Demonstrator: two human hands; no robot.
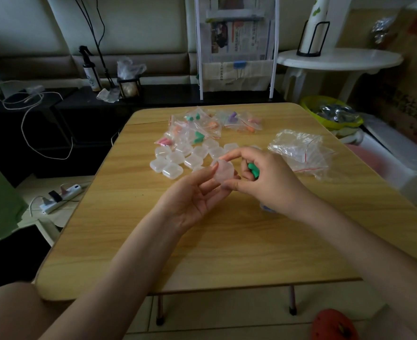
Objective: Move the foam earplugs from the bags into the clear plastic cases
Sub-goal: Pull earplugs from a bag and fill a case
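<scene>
Up above the counter, both hands held one clear case between them. It was a small square box of frosted, translucent plastic with rounded corners, tilted so a broad face turned toward the camera. The left hand lay palm up, its fingertips pinching the case's left edge. The right hand pinched the case's top and lower right between forefinger and thumb, while its other fingers curled round green earplugs. These were matte foam, and only their blunt ends showed past the fingers, so their long axis could not be told.

Just behind the hands lay a cluster of like cases, glossy and pale, lying flat and touching one another. Farther back sat a heap of small bags, thin crinkled film with red seal strips, holding green, orange, purple and pink plugs. To the right, apart from the heap, lay a pile of crumpled empty bags. The counter was smooth, light wood grain with rounded corners.
</scene>
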